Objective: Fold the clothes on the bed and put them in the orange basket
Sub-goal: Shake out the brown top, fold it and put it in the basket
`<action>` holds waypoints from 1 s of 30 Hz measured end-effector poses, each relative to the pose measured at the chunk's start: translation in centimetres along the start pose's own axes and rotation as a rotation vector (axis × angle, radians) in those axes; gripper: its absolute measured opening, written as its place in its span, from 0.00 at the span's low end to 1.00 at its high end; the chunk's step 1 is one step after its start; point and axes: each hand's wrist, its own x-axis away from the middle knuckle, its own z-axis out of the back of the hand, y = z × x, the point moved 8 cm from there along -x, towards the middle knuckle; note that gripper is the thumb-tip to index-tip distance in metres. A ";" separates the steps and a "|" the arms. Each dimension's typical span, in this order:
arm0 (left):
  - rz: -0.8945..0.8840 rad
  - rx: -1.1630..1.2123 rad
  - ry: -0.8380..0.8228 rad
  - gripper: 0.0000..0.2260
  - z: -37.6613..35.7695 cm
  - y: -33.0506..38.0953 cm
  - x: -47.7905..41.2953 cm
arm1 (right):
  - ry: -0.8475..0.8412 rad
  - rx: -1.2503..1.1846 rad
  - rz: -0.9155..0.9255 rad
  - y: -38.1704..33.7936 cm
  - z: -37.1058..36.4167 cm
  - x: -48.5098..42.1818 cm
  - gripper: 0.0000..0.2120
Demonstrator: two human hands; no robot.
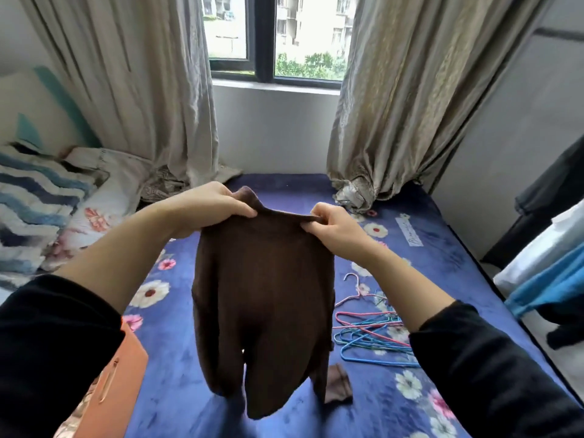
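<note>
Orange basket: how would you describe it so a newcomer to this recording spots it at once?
Start at the bed's blue flowered blanket. At its near left edge, below the person's left sleeve and left of the hanging brown garment, is the orange basket. Nothing else there is plain orange and hard-walled.

A dark-framed window (271, 36) is centred on the far wall. Beige curtains hang at its sides: left curtain (132, 83), right curtain (410, 90). Below the window, to the left, lie a blue-striped quilt (34, 197) and a floral pillow (98, 216). Below it, to the right, lies a tangle of pink and blue wire hangers (369, 333).
</note>
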 end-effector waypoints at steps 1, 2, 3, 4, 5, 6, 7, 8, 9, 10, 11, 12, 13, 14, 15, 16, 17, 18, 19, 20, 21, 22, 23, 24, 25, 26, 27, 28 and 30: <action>0.027 0.069 0.043 0.08 -0.2 -0.2 -0.2 | 0.100 0.059 0.007 0.1 0.8 -0.1 0.08; 0.042 0.168 0.056 0.09 -0.4 -0.1 -0.4 | 0.205 0.104 -0.009 0.1 1.8 0.2 0.05; 0.056 0.270 0.043 0.09 -1.0 0.1 -0.4 | 0.259 0.112 -0.037 0.2 2.4 0.6 0.03; 0.068 0.354 0.015 0.10 -1.7 0.5 -0.4 | 0.222 0.077 -0.074 0.3 2.4 0.9 0.04; 0.081 0.418 -0.009 0.11 -2.3 0.8 -0.4 | 0.090 0.023 -0.104 0.2 1.5 1.2 0.07; 0.089 0.472 -0.030 0.13 -2.7 1.2 -0.3 | -0.108 -0.038 -0.134 -0.1 -0.4 2.1 0.10; 0.095 0.525 -0.051 0.14 -3.2 1.8 -0.2 | -0.300 -0.087 -0.163 -0.6 -2.5 3.3 0.14; 0.099 0.583 -0.073 0.14 -3.6 2.4 -0.1 | -0.420 -0.123 -0.164 -1.1 -4.3 4.3 0.15; 0.097 0.638 -0.101 0.15 -4.0 3.1 0.1 | -0.430 -0.156 -0.135 -1.5 -5.5 4.7 0.15; 0.084 0.677 -0.130 0.14 -4.3 3.8 0.2 | -0.337 -0.185 -0.096 -1.8 -6.0 4.5 0.13; 0.063 0.693 -0.149 0.14 -4.5 4.4 0.4 | -0.168 -0.231 -0.080 -1.9 -5.6 4.0 0.09; 0.032 0.677 -0.153 0.13 -4.5 4.7 0.4 | 0.018 -0.305 -0.108 -1.7 -4.6 3.5 0.05; -0.006 0.641 -0.148 0.12 -4.3 4.9 0.4 | 0.162 -0.399 -0.160 -1.4 -3.5 3.1 0.05; -0.043 0.599 -0.128 0.12 -3.8 4.8 0.4 | 0.252 -0.486 -0.203 -1.3 -2.4 2.7 0.09; -0.076 0.574 -0.092 0.11 -3.0 4.5 0.4 | 0.287 -0.576 -0.214 -1.4 -1.5 2.3 0.13; -0.103 0.574 -0.057 0.09 -2.2 3.8 0.3 | 0.279 -0.644 -0.184 -1.7 -0.8 1.8 0.15; -0.123 0.592 -0.037 0.08 -1.5 3.0 0.3 | 0.251 -0.671 -0.131 -2.5 0.1 1.5 0.17; -0.134 0.621 -0.033 0.07 -1.1 1.9 0.3 | 0.217 -0.681 -0.064 -3.6 0.9 1.4 0.20; -0.137 0.648 -0.037 0.06 -1.1 0.6 0.3 | 0.187 -0.682 -0.008 -4.6 1.5 1.3 0.22; -0.130 0.659 -0.043 0.10 -1.6 -0.8 0.4 | 0.166 -0.682 0.026 -5.4 2.0 1.3 0.23; -0.114 0.647 -0.047 0.17 -2.4 -2.4 0.4 | 0.159 -0.695 0.035 -5.9 2.4 1.3 0.22; -0.086 0.624 -0.048 0.23 -3.3 -3.9 0.4 | 0.156 -0.716 0.029 -6.1 2.8 1.2 0.21; -0.051 0.594 -0.059 0.27 -4.4 -5.4 0.6 | 0.162 -0.724 0.007 -6.2 3.0 1.1 0.19; -0.012 0.553 -0.098 0.31 -5.9 -6.7 0.7 | 0.168 -0.712 -0.018 -6.3 3.2 1.1 0.18; 0.028 0.503 -0.162 0.34 -7.5 -7.9 0.8 | 0.175 -0.688 -0.035 -6.3 3.4 1.1 0.18; 0.063 0.469 -0.237 0.35 -9.3 -8.5 1.1 | 0.171 -0.659 -0.046 -6.6 3.4 1.3 0.18; 0.079 0.445 -0.304 0.32 -11.0 -8.8 1.3 | 0.160 -0.633 -0.049 -6.8 3.3 1.2 0.18; 0.066 0.445 -0.338 0.26 -12.3 -8.4 1.6 | 0.151 -0.620 -0.058 -7.1 3.3 1.3 0.18; 0.007 0.457 -0.275 0.16 -13.7 -7.2 1.1 | 0.139 -0.607 -0.067 -7.5 3.3 1.5 0.16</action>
